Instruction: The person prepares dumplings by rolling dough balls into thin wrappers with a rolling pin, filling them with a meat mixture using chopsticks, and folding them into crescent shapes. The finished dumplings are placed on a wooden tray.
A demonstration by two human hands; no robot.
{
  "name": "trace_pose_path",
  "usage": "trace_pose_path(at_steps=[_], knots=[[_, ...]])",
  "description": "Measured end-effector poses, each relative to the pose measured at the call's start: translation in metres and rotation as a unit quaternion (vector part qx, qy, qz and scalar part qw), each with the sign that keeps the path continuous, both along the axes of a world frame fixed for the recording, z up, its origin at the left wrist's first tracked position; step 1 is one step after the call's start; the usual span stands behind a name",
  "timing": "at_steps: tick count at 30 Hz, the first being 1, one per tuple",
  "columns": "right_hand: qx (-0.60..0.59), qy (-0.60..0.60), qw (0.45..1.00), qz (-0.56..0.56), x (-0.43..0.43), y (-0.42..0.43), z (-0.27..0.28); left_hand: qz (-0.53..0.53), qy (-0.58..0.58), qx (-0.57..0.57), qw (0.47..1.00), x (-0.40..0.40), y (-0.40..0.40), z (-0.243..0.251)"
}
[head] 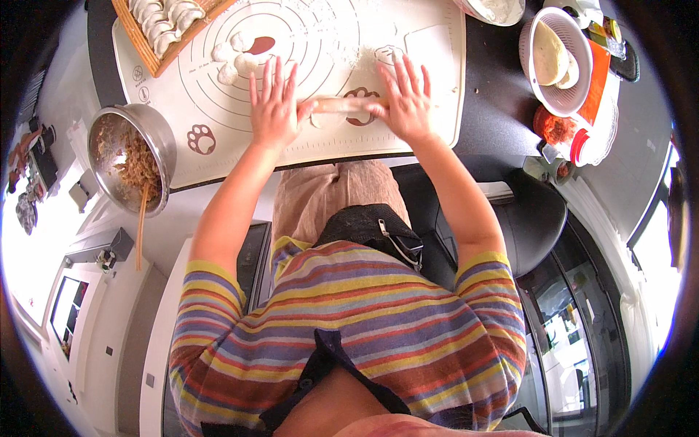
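Note:
A wooden rolling pin (341, 104), slightly blurred, lies crosswise on a cream baking mat (218, 158). My left hand (274, 106) rests flat over its left end, fingers spread and pointing away from me. Over the right end lies my right hand (405, 101), also flat with its fingers apart. Neither hand curls around the pin. Beneath the pin, close to my left thumb, a thin edge of dough (315, 121) shows; the rest of it is hidden. Several small floured dough pieces (228, 72) sit beyond my left hand.
Folded dumplings (164, 27) fill a wooden tray (158, 68) at the far left. A steel bowl (169, 136) of filling (139, 164) with chopsticks (142, 229) stands left. Rightward are a white colander (583, 71) holding dough (549, 54), a red-lidded jar (580, 146) and a flour bowl (516, 16).

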State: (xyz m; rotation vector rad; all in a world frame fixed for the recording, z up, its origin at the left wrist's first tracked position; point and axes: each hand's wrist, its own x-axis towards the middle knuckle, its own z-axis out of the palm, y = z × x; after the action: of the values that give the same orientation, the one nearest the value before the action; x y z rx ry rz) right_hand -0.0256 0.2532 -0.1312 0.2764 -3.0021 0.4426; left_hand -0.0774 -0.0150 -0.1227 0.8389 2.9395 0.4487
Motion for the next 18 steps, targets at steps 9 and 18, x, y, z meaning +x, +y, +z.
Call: trace_pose_path(at_steps=[9,18], knots=[[-0.058,-0.133,0.989,-0.023,0.086,-0.016,0.029,0.126,0.004,0.198,0.972,0.036,-0.016,0.003],[-0.167,-0.089,0.963,-0.191,0.074,0.012,0.047,-0.005,-0.067,0.101,0.993,0.074,0.040,0.000]])
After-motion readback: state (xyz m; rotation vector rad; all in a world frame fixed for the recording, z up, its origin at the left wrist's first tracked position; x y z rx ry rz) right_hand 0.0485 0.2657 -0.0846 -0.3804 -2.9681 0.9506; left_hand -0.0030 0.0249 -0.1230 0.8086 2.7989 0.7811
